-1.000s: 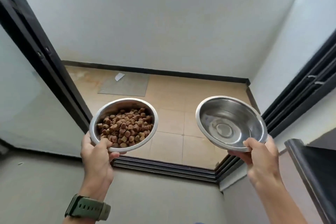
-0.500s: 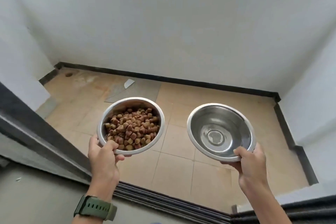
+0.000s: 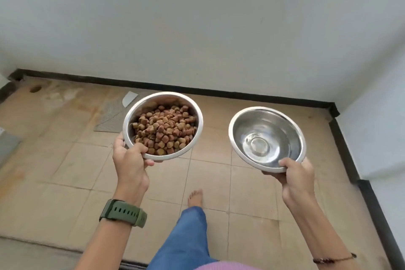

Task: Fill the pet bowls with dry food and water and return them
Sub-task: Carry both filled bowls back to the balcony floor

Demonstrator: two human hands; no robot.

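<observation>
steel is what you carry in both hands in the head view, two round bowls held out over the tan tile floor (image 3: 65, 199) of a small walled space. take the black skirting (image 3: 197, 90) along the foot of the white wall (image 3: 197, 17) as your landmark. your left hand (image 3: 131, 164) pinches the near rim of the food bowl (image 3: 162, 125), thumb pressed over the lip and the other fingers hidden beneath it, and the bowl sits just this side of the skirting, heaped with brown dry food (image 3: 166, 130). your right hand (image 3: 295, 176) clamps the near rim of the water bowl (image 3: 267, 139) the same way, thumb on top and fingers curled under, and this bowl hangs a little farther from the skirting than the food bowl, apart from it and to its right. clear water shows in its bottom, though how deep you cannot tell. neither bowl touches the floor. a green watch (image 3: 123, 212) wraps your left wrist, and a thin dark bracelet (image 3: 333, 258) circles your right. between your forearms a leg in blue jeans (image 3: 186, 239) steps toward the skirting, ending in a bare foot (image 3: 195, 197) planted on the tiles. close under the skirting, behind the food bowl, lies a grey mat (image 3: 114, 116) with a white scrap (image 3: 129, 98) at its far edge, and a dark drain hole (image 3: 35, 89) sits near the skirting's left corner.
</observation>
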